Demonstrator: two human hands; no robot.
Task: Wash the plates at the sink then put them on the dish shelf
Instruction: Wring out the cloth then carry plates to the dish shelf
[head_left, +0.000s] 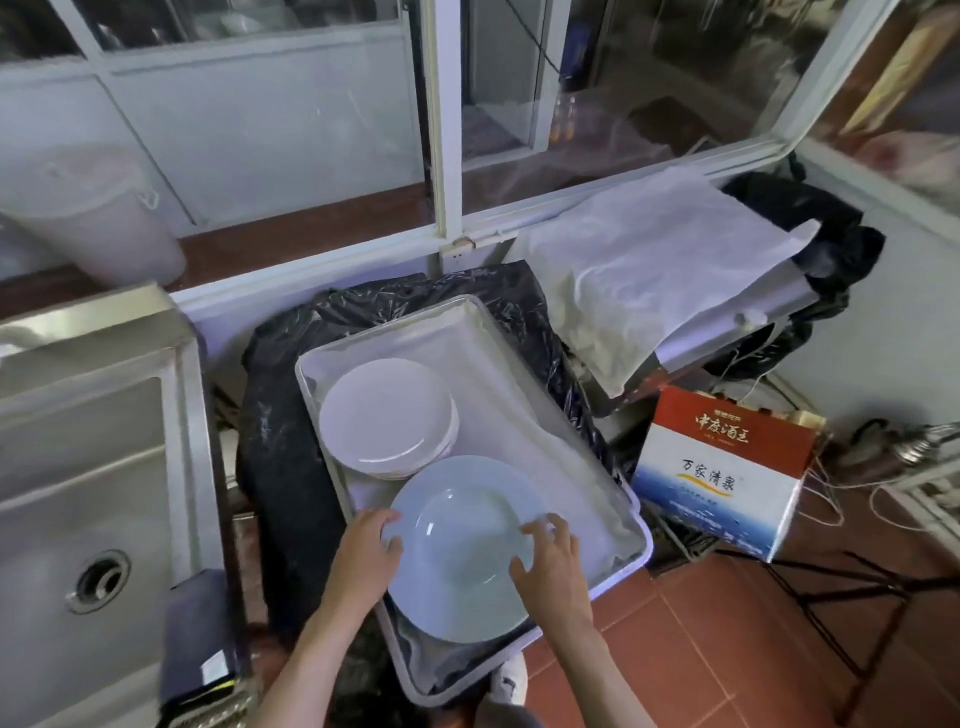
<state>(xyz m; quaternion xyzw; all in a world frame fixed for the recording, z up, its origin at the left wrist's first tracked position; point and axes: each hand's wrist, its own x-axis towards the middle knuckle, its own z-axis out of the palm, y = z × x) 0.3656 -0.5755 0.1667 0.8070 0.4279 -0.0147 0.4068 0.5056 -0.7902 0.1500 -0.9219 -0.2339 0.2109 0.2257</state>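
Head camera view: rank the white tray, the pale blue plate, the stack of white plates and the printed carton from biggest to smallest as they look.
1. White tray
2. Printed carton
3. Pale blue plate
4. Stack of white plates
The blue plate lies nearer the camera, so that last ranking is unsure.

tray (597, 431) right of sink (93, 467) | plate (462, 551) in tray — before plate stack (387, 415)
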